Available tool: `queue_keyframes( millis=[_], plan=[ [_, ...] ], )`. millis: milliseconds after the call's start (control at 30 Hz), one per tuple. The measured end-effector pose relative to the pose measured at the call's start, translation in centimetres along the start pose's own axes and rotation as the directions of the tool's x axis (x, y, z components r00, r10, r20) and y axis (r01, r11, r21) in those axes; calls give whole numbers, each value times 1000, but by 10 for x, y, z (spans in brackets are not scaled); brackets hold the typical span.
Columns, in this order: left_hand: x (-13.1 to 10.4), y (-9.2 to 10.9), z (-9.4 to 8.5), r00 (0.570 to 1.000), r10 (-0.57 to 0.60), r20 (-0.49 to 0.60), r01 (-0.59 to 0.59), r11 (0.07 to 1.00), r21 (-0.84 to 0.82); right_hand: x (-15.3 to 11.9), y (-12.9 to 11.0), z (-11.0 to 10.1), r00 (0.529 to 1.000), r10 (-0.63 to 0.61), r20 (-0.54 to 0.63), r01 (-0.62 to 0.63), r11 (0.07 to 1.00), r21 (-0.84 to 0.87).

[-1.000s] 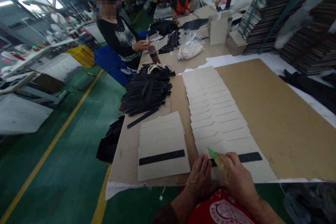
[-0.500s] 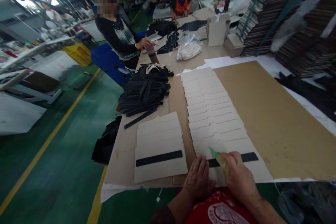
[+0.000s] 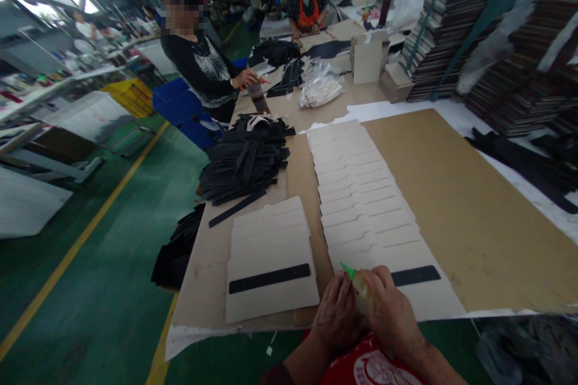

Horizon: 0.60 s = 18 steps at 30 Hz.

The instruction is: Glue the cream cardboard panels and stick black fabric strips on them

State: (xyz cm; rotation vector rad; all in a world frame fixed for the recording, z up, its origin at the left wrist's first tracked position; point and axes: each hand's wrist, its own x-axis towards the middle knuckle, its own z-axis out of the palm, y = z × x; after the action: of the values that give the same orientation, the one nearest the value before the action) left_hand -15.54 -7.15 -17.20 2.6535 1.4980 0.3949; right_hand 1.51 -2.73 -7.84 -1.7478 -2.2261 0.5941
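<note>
My right hand (image 3: pixel 392 311) is wrapped round a yellowish squeeze bottle (image 3: pixel 363 290) with a green nozzle (image 3: pixel 347 269), which points up and left over the nearest pale board. My left hand (image 3: pixel 335 311) lies at that board's left edge, fingers stretched forward and close to the nozzle. A black strip (image 3: pixel 416 275) runs across this board; its left part is hidden behind my right hand and the bottle. The board is the front one of an overlapping row of pale boards (image 3: pixel 356 189). Left of it, a smaller overlapped set of boards (image 3: pixel 271 307) carries another black strip (image 3: pixel 270 278).
A heap of black strips (image 3: pixel 246 165) and one loose strip (image 3: pixel 237 209) lie at the table's left edge. A brown sheet (image 3: pixel 478 210) covers the right side. Tall board stacks (image 3: pixel 451 24) stand behind. A co-worker (image 3: pixel 198 66) holds a bottle at the far left side.
My right hand and the bottle have moved left along the black strip, uncovering more of its right part. The nozzle is now beside my left hand's fingertips. The view has shifted slightly.
</note>
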Motion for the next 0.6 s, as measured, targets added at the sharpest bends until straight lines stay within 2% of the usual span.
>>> queue_keyframes(
  millis=[200, 367, 600],
  plan=[
    [0, 0, -3, 999, 10, -38, -10, 1000, 14, -3, 20, -5, 992, 64, -112, -70, 997, -43],
    [0, -2, -5, 999, 3, -46, -3, 1000, 18, -3, 23, -7, 995, 48, -90, -55, 996, -69],
    [3, -2, -8, 999, 4, -33, -3, 999, 39, -4, 35, -15, 983, 106, -152, -127, 983, -133]
  ],
)
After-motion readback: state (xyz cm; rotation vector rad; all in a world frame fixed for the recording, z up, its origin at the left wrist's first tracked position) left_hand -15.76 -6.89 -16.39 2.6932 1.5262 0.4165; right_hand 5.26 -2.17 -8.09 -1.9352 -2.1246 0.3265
